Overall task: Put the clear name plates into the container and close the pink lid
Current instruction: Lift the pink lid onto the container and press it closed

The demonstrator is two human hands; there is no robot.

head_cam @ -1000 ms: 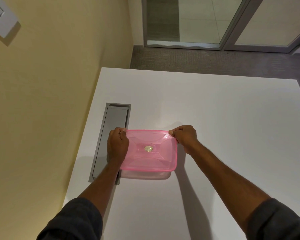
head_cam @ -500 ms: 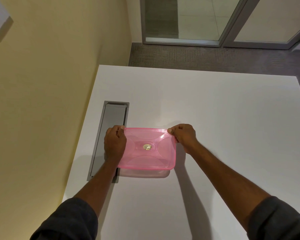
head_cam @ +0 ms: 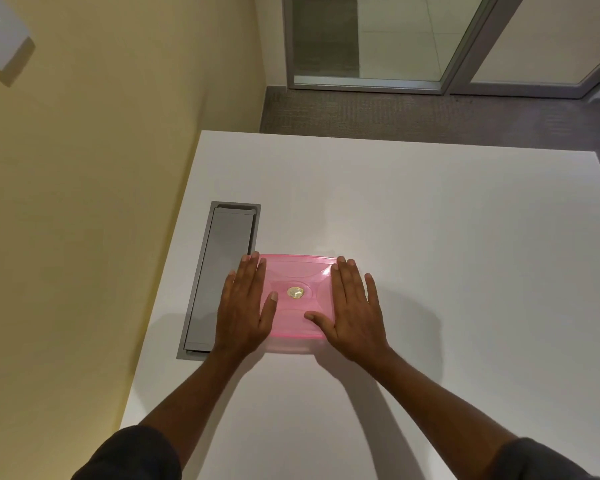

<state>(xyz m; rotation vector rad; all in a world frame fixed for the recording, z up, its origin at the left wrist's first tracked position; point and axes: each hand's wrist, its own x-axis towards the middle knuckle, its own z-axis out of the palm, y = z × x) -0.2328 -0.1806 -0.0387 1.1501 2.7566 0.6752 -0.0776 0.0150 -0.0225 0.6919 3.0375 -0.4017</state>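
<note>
The translucent pink lid (head_cam: 300, 277) with a small gold sticker at its centre lies flat on top of the clear container (head_cam: 291, 342), whose near wall shows just below the lid's front edge. My left hand (head_cam: 245, 306) lies palm down on the lid's left edge, fingers spread. My right hand (head_cam: 354, 311) rests flat on the lid's right edge, thumb reaching inward. The name plates are hidden under the lid.
The container stands on a white table (head_cam: 430, 237). A grey recessed cable hatch (head_cam: 222, 275) runs along the table's left side, partly under my left hand. A yellow wall (head_cam: 101, 202) borders the table on the left. Carpet and a glass door lie beyond the far edge.
Both hands let go of the lid's far corners and now lie flat, palms down, on its left and right edges. The lid has settled level on the container.
</note>
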